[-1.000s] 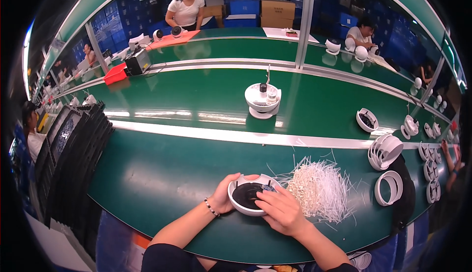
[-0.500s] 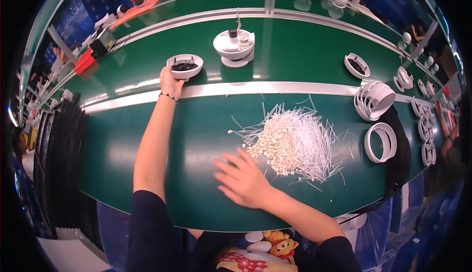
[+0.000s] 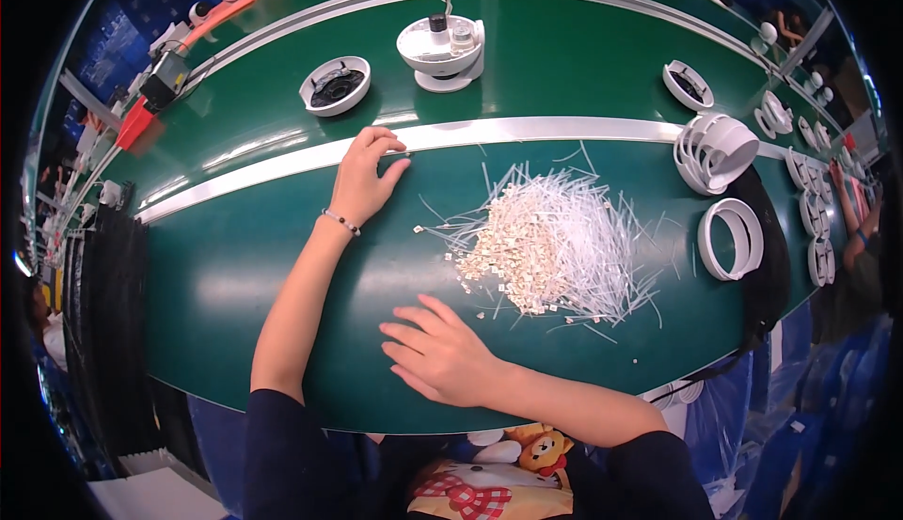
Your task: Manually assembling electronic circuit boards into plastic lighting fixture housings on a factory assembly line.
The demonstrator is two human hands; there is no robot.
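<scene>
Hands first: the left hand (image 3: 365, 174) lies open and empty, fingertips on the silver rail (image 3: 527, 131) that divides the green bench (image 3: 226, 275). Right hand (image 3: 437, 355) rests flat and open on the bench, fingers spread, holding nothing, just short of the pile of white ties (image 3: 550, 243).

The round white housing (image 3: 335, 85), black inside, sits beyond the rail on the far green lane, near the left hand but apart from it. Judged light, rigid plastic with a smooth rim; best taken by the outer rim with fingers on opposite sides, since the shell looks slippery and the black insert may be delicate.

Ties appear thin, springy and tangled; likely to scatter if swept.

Surface: glossy green mat, smooth, with glare patches. A white unit with a dark knob (image 3: 442, 45) stands further along the lane. White rings (image 3: 732, 238) and stacked housings (image 3: 715, 149) lie at the right. Blue bins and another person's workstation show at the far edge.
</scene>
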